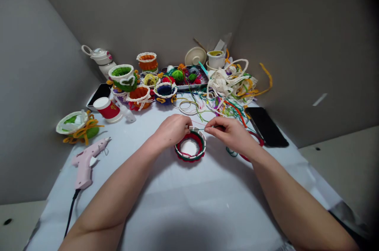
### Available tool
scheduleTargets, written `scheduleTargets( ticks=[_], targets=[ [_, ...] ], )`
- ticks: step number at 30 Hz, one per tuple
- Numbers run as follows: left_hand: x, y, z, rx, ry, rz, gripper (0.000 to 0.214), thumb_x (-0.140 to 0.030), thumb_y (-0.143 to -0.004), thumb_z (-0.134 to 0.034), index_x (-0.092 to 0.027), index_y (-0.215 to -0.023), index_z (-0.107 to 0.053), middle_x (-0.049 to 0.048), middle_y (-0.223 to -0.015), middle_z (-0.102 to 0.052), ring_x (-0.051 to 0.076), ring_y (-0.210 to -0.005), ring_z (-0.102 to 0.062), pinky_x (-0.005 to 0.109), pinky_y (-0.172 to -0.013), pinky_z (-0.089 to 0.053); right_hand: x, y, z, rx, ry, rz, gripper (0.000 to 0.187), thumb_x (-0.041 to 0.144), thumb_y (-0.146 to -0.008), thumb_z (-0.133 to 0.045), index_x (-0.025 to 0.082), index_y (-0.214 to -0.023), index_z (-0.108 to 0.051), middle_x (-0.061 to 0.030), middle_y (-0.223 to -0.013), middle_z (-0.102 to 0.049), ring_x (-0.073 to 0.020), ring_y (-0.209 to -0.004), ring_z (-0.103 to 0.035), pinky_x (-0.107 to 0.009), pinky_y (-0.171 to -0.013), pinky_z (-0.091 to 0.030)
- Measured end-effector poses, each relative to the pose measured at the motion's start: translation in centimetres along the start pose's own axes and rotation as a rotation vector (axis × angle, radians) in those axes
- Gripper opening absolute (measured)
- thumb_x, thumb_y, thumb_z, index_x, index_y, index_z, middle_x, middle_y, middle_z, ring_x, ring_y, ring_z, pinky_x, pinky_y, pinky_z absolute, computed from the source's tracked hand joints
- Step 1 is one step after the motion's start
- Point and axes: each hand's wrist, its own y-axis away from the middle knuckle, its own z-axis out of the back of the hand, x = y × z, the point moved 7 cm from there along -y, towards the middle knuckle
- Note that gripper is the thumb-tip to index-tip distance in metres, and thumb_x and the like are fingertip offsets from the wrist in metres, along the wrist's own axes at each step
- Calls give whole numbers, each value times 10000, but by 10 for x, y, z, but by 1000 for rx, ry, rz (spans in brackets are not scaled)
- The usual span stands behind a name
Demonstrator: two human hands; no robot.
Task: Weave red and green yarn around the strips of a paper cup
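A small paper cup basket [190, 149], woven with red and dark green yarn between white upright strips, stands at the middle of the table. My left hand [175, 129] is closed on its far left rim, thumb and fingers pinching the edge. Just right of the cup, my right hand [227, 132] pinches a thin green yarn [201, 129] that stretches across to the cup's rim. Loops of green yarn [231, 151] and red yarn [257, 137] lie beside and partly under my right forearm.
A pink glue gun [89, 162] lies at left, its cord off the near edge. A red-and-white paper cup [107, 109], finished woven baskets [124, 76] and a bottle [103, 61] stand behind. A yarn tray [189, 85], tangled cords [227, 85] and a black phone [266, 126] are farther right.
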Motion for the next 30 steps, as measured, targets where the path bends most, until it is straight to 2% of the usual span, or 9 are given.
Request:
scheduleTargets(
  ticks=[4,10,17,19,22,24,27,30],
  targets=[
    [-1,-1,-1,2,8,-8,203,-194,-816,-565,-182,-896,-751,64,-850,-732,179,-758,-599,265,-651,-379,3,1,1,-30,33,36,207,364,-867,-603,194,-801,-700,-33,-761,-683,-152,-666,-548,-275,-608,-377],
    [-3,-1,0,-3,35,-23,183,-221,-831,-569,-178,-859,-745,60,-813,-724,170,-723,-583,266,-623,-349,1,-3,5,-95,27,47,195,359,-859,-627,189,-800,-701,-23,-740,-674,-136,-618,-506,-274,-601,-368],
    [-4,-1,-2,-14,-6,-31,178,-247,-840,-570,-177,-842,-734,67,-796,-711,180,-721,-581,273,-611,-333,22,-5,7,-169,58,206,176,338,-880,-624,205,-783,-686,-34,-751,-657,-152,-674,-522,-285,-644,-383],
    [-5,-1,-3,-9,-12,-19,171,-241,-833,-577,-178,-846,-736,67,-798,-713,182,-728,-587,273,-621,-345,21,-9,6,-193,55,201,194,361,-880,-620,208,-779,-684,-39,-753,-657,-155,-672,-522,-287,-635,-385],
    [-5,0,-4,-8,-22,-11,165,-244,-826,-586,-178,-853,-735,66,-796,-712,187,-742,-594,273,-629,-354,8,-16,4,-236,30,121,215,391,-859,-623,198,-791,-690,-44,-761,-668,-149,-645,-509,-280,-607,-380],
    [-4,0,-4,-13,-24,-11,159,-242,-820,-591,-180,-850,-734,65,-798,-711,189,-745,-595,272,-625,-352,-5,-20,2,-205,50,42,228,401,-840,-627,191,-791,-698,-22,-686,-641,-136,-590,-474,-273,-574,-355],
    [-3,-1,-3,-19,-12,-9,155,-246,-816,-595,-183,-845,-734,63,-798,-710,187,-734,-588,273,-614,-342,-20,-20,-2,-78,135,-59,228,393,-821,-628,188,-764,-712,6,-594,-593,-129,-560,-463,-265,-558,-333],
    [-2,-1,-2,-23,7,5,169,-260,-830,-592,-179,-859,-738,66,-809,-714,184,-732,-588,272,-616,-348,-25,-14,0,22,149,-79,243,399,-827,-614,191,-783,-731,-9,-653,-647,-139,-593,-510,-263,-569,-357]
  ],
)
